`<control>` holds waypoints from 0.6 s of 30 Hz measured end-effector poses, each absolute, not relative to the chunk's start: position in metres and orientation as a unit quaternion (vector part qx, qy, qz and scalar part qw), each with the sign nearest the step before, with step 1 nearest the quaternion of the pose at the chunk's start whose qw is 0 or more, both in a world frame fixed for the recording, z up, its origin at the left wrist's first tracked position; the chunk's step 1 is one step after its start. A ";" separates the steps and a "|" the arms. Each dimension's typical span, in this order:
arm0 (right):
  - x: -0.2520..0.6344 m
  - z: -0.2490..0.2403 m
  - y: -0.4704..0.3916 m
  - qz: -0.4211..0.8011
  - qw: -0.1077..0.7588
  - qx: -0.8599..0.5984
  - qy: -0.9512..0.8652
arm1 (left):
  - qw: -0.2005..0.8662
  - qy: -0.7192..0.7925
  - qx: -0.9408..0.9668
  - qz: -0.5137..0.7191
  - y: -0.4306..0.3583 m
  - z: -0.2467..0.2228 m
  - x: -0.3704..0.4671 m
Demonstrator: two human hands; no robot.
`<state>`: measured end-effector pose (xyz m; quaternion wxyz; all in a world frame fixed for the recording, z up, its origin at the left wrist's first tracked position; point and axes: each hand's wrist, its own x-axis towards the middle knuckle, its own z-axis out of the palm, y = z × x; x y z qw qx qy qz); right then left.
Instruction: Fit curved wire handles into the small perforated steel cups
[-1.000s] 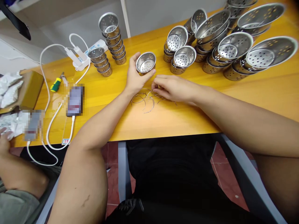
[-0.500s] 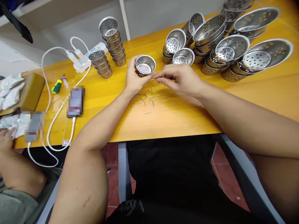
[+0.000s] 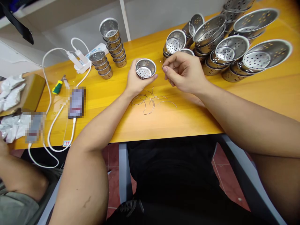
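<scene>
Phone (image 3: 77, 103) w/ white cable, well L of the perf. cup (image 3: 145, 72). Two cup stacks (image 3: 116, 47), also L of it & farther back. L hand (image 3: 134, 80) curled round cup's near side, thumb by its R edge; cup held mouth up. Curved wires (image 3: 167, 101) on table (image 3: 187, 122), near side of cup. R hand (image 3: 185, 73) just R of cup, fingertips in narrow pinch, poss. on a wire; can't tell. More stacks (image 3: 236, 51) farther R.

Cup prob. light, stiff, a bit slippery: grip outer wall below rim. Wires prob. thin, springy: pinch nr an end.
</scene>
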<state>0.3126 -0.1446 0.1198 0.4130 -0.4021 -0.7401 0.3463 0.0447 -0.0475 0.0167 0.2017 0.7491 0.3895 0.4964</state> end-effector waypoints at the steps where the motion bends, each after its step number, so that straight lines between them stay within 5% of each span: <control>1: 0.313 0.120 -0.144 0.341 0.420 -0.402 -0.739 | 0.212 0.385 0.753 0.489 -0.048 0.016 0.045; 18: 0.310 0.104 -0.129 0.310 0.446 -0.423 -0.725 | 0.224 0.303 0.812 0.445 -0.066 0.009 0.059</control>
